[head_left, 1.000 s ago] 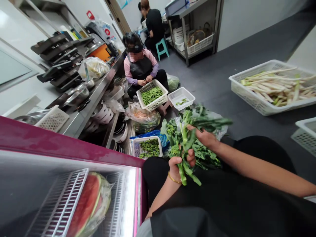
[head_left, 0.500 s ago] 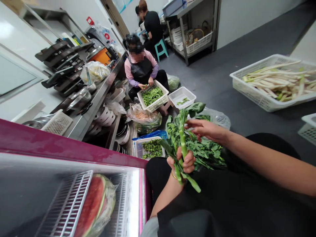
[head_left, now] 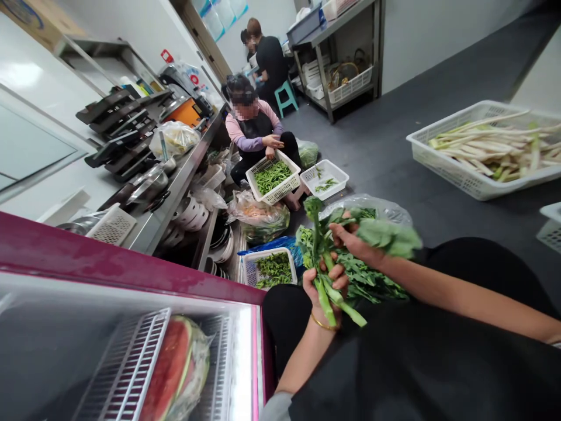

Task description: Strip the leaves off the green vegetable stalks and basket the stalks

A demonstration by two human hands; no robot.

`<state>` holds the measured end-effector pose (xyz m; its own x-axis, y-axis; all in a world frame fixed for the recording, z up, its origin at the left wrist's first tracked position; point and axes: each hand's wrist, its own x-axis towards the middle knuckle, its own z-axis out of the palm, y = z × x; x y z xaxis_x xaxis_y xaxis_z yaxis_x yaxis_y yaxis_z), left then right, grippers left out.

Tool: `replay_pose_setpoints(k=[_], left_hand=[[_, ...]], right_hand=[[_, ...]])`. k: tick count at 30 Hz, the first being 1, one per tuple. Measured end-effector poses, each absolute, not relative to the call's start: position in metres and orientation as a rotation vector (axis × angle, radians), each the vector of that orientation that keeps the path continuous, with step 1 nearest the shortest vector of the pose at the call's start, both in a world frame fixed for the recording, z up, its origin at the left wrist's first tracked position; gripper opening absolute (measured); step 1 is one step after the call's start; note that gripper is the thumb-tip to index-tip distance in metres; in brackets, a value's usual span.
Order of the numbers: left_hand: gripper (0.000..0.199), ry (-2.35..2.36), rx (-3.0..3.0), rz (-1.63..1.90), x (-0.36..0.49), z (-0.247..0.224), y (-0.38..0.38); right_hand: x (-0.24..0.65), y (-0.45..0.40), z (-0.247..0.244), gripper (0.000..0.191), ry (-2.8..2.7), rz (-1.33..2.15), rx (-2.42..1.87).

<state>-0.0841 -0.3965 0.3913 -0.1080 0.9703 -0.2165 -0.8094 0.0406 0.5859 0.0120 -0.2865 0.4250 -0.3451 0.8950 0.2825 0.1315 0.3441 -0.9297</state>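
Observation:
My left hand [head_left: 316, 287] is closed around several thick green stalks of a leafy vegetable like Chinese broccoli [head_left: 329, 299]. Their cut ends point down toward me, and small leaves and buds stand above the fist. Beside the upper stalks, my right hand [head_left: 360, 244] has bent fingers pinching a broad green leaf [head_left: 390, 235], which spreads out over the wrist. Whether that leaf is still joined to a stalk is hidden. Beneath both hands lies a pile of leafy greens [head_left: 372, 283] in a clear plastic bag [head_left: 390, 207].
A white basket of trimmed greens [head_left: 275, 268] stands beyond my knee. A co-worker [head_left: 254, 131] sits ahead with a basket of green beans [head_left: 272, 177]. White stalks fill a large basket [head_left: 464, 169] at right. The open glass-fronted fridge [head_left: 131, 292] with cut watermelon [head_left: 169, 362] borders my left.
My right hand has gone from open fingers beside the stalk to a pinch on a broad leaf. The stalks in my left hand have tilted. The co-worker's hands have left the beans.

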Motion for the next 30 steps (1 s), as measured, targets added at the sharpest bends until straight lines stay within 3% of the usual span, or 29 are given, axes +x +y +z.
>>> replay_pose_setpoints(k=[5, 8, 11, 13, 17, 21, 25, 30], left_hand=[[0.036, 0.611, 0.295, 1.545, -0.095, 0.387, -0.399], [0.041, 0.633, 0.321, 1.612, -0.106, 0.386, -0.405], [0.045, 0.667, 0.323, 1.605, -0.111, 0.388, -0.408], [0.044, 0.672, 0.293, 1.554, -0.109, 0.389, -0.407], [0.039, 0.621, 0.275, 1.453, -0.100, 0.390, -0.405], [0.036, 0.695, 0.411, 1.476, -0.102, 0.393, -0.411], [0.044, 0.942, 0.727, 1.498, -0.112, 0.398, -0.419], [0.039, 1.385, 1.121, 1.659, -0.104, 0.394, -0.422]], right_hand=[[0.022, -0.315, 0.383, 0.042, -1.181, 1.742, -0.939], [0.052, -0.339, 0.354, 0.037, -1.677, 1.853, -0.842], [0.082, -0.339, 0.364, 0.021, -2.317, 1.533, -0.690], [0.087, -0.326, 0.396, 0.014, -2.291, 1.175, -0.721], [0.066, -0.301, 0.460, 0.033, -2.145, 0.616, -0.691], [0.051, -0.321, 0.438, 0.033, -2.520, 0.441, -0.842], [0.071, -0.335, 0.404, 0.027, -2.659, 0.810, -0.648], [0.071, -0.294, 0.446, 0.045, -2.019, 1.410, -0.940]])
